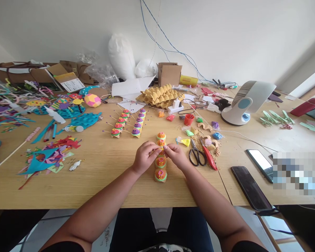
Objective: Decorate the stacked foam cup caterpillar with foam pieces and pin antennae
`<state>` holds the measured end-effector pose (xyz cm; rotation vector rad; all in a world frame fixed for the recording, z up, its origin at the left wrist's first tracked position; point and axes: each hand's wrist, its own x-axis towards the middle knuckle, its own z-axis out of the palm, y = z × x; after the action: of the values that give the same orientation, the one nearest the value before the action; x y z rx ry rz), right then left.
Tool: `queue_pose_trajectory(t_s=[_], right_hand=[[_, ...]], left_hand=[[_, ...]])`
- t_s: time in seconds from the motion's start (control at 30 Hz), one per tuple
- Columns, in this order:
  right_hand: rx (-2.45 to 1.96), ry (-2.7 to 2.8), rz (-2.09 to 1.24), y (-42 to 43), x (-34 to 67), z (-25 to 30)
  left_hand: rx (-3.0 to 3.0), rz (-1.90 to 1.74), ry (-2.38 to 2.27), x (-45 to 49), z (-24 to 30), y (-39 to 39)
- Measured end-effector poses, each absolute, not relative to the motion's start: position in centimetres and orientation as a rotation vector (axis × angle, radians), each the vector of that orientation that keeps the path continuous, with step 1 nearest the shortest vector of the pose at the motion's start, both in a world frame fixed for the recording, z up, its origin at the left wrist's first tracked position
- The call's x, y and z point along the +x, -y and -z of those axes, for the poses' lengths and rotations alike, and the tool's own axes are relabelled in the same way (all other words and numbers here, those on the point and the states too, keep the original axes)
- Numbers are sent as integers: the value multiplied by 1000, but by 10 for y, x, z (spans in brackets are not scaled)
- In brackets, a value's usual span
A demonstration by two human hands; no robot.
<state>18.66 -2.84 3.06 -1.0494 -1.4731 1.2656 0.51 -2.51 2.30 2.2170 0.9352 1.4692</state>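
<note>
An egg-carton caterpillar (161, 174) with orange humps, green rims and small clay faces lies lengthwise in front of me. Over its middle humps, my left hand (146, 156) and my right hand (175, 154) meet with their fingertips pinched close together. Whatever sits between the fingertips is too small to make out, and the hands partly cover the humps beneath. Just beyond stand two more egg-carton caterpillars, one red and green (120, 123), one purple (138, 123), with thin sticks poking out at their sides.
Right of my hands lie black-handled scissors (197, 155), a red utility knife (210, 159), a yellow clay packet (185, 141) and a red cup (189, 119). Phones (250, 187) rest near the front edge. Paper scraps (46, 157) spread leftward; egg trays (160, 96) and a white fan (245, 101) stand behind.
</note>
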Motion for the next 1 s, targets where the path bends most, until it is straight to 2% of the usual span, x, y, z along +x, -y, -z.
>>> queue_pose_trajectory(t_s=[0.3, 0.6, 1.0], right_hand=[[-946, 1229, -1427, 28, 185, -33], [-1024, 1056, -1336, 24, 188, -33], [-993, 1450, -1336, 32, 182, -30]], left_hand=[[2175, -1501, -992, 7, -23, 25], [2081, -1581, -1051, 4, -20, 24], [2254, -1507, -938, 4, -17, 23]])
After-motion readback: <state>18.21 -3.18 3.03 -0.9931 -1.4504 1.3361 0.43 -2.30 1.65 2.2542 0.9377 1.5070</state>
